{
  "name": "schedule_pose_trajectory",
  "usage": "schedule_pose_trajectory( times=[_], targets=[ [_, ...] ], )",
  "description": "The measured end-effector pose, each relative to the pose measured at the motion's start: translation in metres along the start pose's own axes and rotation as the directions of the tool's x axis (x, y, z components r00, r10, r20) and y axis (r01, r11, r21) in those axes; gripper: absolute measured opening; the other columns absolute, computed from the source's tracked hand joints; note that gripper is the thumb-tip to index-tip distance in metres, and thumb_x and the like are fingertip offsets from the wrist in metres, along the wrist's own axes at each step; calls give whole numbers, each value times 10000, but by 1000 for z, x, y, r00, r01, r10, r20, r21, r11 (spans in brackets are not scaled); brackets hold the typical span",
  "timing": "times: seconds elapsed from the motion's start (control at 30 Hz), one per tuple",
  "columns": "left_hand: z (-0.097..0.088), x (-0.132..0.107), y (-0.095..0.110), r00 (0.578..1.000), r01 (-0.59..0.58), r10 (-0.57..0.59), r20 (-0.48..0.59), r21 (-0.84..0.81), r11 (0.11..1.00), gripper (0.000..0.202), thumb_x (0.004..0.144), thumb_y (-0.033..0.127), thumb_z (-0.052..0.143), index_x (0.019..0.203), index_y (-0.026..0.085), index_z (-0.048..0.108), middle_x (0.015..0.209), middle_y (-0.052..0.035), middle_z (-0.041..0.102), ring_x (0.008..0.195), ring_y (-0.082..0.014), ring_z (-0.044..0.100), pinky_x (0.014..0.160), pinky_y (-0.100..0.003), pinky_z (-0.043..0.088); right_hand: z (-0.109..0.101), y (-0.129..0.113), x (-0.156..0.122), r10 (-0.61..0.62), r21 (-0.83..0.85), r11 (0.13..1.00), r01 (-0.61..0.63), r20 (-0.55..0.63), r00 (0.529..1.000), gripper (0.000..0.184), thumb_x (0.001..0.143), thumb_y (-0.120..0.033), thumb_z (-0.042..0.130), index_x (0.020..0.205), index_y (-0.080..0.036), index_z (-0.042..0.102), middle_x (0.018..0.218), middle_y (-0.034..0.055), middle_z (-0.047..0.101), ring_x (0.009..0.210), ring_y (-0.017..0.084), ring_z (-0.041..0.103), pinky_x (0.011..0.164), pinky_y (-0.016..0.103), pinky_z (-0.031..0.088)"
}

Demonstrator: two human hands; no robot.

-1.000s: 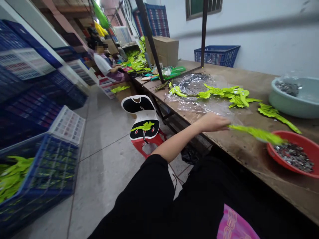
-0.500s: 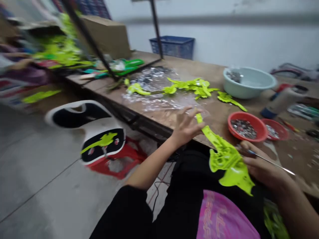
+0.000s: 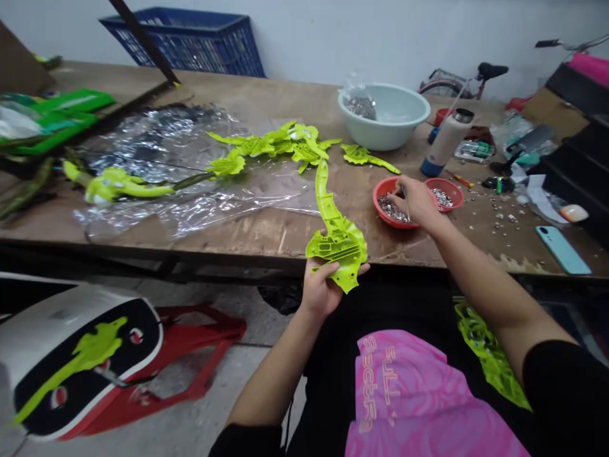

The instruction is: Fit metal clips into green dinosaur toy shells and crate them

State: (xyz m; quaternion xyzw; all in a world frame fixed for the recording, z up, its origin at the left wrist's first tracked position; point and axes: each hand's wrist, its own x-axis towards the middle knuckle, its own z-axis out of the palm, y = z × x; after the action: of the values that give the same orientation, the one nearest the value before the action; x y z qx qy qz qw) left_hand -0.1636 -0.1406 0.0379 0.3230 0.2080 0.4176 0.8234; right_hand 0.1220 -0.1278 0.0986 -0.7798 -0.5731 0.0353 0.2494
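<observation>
My left hand (image 3: 323, 289) grips the broad lower end of a lime-green moulded plastic shell half (image 3: 340, 244), thumb on its ribbed inner face. The shell's long curved neck points up over the table edge. My right hand (image 3: 419, 202) is closed at a red bowl (image 3: 397, 181) of small metal pieces (image 3: 397, 208), fingertips over its contents. A slim metal-shafted tool (image 3: 407, 206) pokes out from those fingers into the bowl; its kind is unclear. Beside it sits a smaller red bowl (image 3: 460, 202) with silvery bits. More lime-green parts (image 3: 266, 145) lie on clear plastic sheeting (image 3: 247, 197).
A pale blue basin (image 3: 390, 120) holds a bag of metal pieces. A bottle (image 3: 447, 143) and a phone (image 3: 561, 249) stand and lie at right. A blue crate (image 3: 190, 41) is at the back. On a red-framed stool (image 3: 204, 355) at left lies another lime-green part (image 3: 99, 343).
My view has swung right. My right hand has left the shell and reached to the red bowl. My left hand has shifted its hold from the neck to the broad end, and the shell now stands upright.
</observation>
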Motion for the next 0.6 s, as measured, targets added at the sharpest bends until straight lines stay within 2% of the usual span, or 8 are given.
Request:
schedule_pose_trajectory(
  times=[0.07,0.1,0.17,0.27,0.37,0.47,0.6],
  targets=[
    [-1,1,8,999,-36,36,16,22,999,748,748,294,799,1467,441,652,1490,-25,765,1381,-394,726,1152,-773,593,-1,20,26,61,-183,983,-29,172,983,181,857,-128,761,961,-194,629,1064,135,791,915,242,660,819,330,444],
    [-2,0,11,998,-43,42,36,25,999,696,771,338,772,1453,423,664,1481,-34,768,1408,-397,711,1172,-769,580,1,26,34,67,-210,978,-13,255,965,204,821,-82,757,973,-177,659,1058,132,798,889,233,654,793,320,424],
    [-2,-2,15,997,-33,32,73,20,999,610,810,399,720,1419,397,685,1468,-43,773,1451,-397,686,1202,-757,560,6,33,39,35,-196,980,32,330,943,206,805,-37,722,969,-159,707,1006,104,801,831,203,626,765,308,396],
    [-1,-7,17,996,-25,21,81,46,999,559,821,401,709,1378,368,705,1441,-52,787,1461,-390,682,1218,-729,558,12,38,35,-13,-190,978,86,356,934,197,838,-24,673,981,-143,738,997,91,801,828,182,605,772,295,387],
    [0,-7,14,998,-13,8,64,69,998,568,807,369,731,1374,342,703,1441,-60,788,1415,-386,715,1211,-712,569,11,45,30,-20,-208,973,98,348,937,190,869,-60,693,1044,-113,746,1042,121,804,852,189,600,779,296,390],
    [5,-5,10,999,37,-37,25,4,999,649,762,318,767,1406,328,683,1476,-66,771,1354,-396,748,1176,-718,590,12,51,30,-15,-221,970,98,348,938,211,903,-115,714,1111,-96,750,1067,139,808,874,198,616,783,288,407],
    [22,-3,9,995,89,-92,-22,-110,990,797,646,199,808,1423,309,672,1461,-77,778,1267,-406,782,1147,-728,605,19,51,34,-33,-227,966,121,359,933,196,932,-112,668,1090,-122,784,1104,144,822,937,224,670,797,288,416]
  ],
)
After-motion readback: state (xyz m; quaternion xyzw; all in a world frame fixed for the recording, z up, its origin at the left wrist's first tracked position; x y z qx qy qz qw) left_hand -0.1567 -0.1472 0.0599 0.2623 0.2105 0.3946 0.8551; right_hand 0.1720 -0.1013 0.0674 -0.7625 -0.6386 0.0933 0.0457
